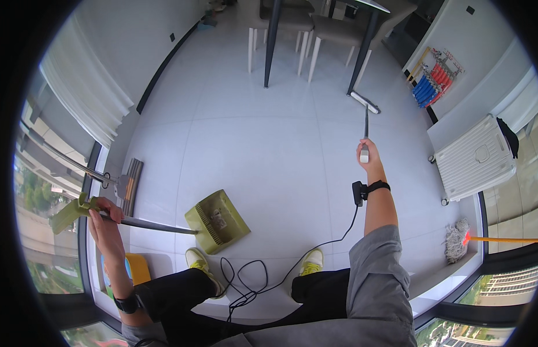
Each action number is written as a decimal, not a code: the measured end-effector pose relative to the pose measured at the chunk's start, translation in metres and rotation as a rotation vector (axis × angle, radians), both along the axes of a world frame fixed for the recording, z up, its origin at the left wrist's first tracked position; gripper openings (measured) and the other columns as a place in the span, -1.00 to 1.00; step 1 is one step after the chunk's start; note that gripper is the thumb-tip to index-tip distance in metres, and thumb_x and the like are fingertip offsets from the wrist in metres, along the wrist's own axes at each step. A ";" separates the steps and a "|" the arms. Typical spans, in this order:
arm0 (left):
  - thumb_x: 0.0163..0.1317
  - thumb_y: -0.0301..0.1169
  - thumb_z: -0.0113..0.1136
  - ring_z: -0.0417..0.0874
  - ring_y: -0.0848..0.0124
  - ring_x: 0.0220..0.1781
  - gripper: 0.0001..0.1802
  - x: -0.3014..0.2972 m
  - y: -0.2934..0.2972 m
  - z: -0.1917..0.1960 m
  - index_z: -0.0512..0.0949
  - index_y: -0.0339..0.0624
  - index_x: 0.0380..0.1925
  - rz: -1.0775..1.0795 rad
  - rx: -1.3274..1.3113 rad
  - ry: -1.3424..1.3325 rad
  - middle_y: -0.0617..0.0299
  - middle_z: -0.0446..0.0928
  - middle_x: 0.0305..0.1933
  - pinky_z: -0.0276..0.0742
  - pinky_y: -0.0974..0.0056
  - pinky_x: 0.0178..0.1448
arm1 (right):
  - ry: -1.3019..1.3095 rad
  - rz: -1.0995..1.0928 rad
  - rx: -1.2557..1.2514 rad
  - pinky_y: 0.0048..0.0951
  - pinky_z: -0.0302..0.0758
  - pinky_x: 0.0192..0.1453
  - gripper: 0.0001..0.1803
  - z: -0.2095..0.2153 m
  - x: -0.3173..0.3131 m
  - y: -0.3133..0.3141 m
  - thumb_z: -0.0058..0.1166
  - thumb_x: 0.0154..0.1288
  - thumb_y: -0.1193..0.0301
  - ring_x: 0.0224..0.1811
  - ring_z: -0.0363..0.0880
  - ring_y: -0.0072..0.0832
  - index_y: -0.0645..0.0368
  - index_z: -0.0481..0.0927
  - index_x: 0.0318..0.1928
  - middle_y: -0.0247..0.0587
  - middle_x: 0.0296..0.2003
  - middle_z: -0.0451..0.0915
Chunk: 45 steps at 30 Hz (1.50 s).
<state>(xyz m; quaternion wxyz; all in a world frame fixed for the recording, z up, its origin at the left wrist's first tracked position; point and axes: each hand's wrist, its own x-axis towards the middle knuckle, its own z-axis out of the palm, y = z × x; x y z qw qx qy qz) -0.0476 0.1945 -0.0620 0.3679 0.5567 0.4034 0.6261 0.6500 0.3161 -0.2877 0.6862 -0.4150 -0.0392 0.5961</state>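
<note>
My left hand is closed around the upper pole of a long-handled dustpan, just below its green top piece. The dustpan's green pan rests on the floor ahead of my left foot, with some greyish debris inside. My right hand, arm stretched forward, grips the pale handle end of a broom with a grey pole. Its narrow white-and-dark head touches the floor beside a dark table leg. The bristles are too small to make out.
Chairs stand under the table ahead. A flat grey mop leans at the left window. At right are a white suitcase, a string mop and red and blue pipes. A black cable loops between my shoes.
</note>
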 end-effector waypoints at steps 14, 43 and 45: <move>0.48 -0.12 -0.20 0.20 0.55 -0.47 -0.64 0.015 0.003 0.004 0.35 -0.18 -0.32 0.096 -0.006 0.036 0.33 0.23 -0.54 0.15 0.42 -0.31 | -0.267 0.159 -0.586 -0.02 0.60 -0.31 -0.71 -0.089 -0.095 -0.087 -0.03 0.20 0.37 -0.56 0.40 -0.29 0.13 0.24 -0.11 -0.13 -0.49 0.33; 0.44 -0.17 -0.08 0.23 0.59 -0.43 -0.69 0.010 0.003 0.013 0.40 -0.23 -0.27 0.154 0.011 0.238 0.37 0.28 -0.50 0.17 0.46 -0.31 | -0.995 0.096 -0.605 -0.36 0.53 -0.58 -0.75 -0.067 -0.266 -0.077 0.14 0.06 0.42 -0.65 0.54 -0.39 0.43 0.50 -0.37 -0.11 -0.56 0.53; 0.44 -0.18 -0.08 0.23 0.59 -0.44 -0.69 0.014 0.004 0.013 0.40 -0.23 -0.26 0.150 0.040 0.229 0.36 0.28 -0.50 0.17 0.45 -0.31 | -1.034 0.159 -0.627 -0.34 0.56 -0.55 -0.71 -0.049 -0.257 -0.062 0.15 0.08 0.40 -0.58 0.57 -0.39 0.43 0.49 -0.30 -0.09 -0.50 0.54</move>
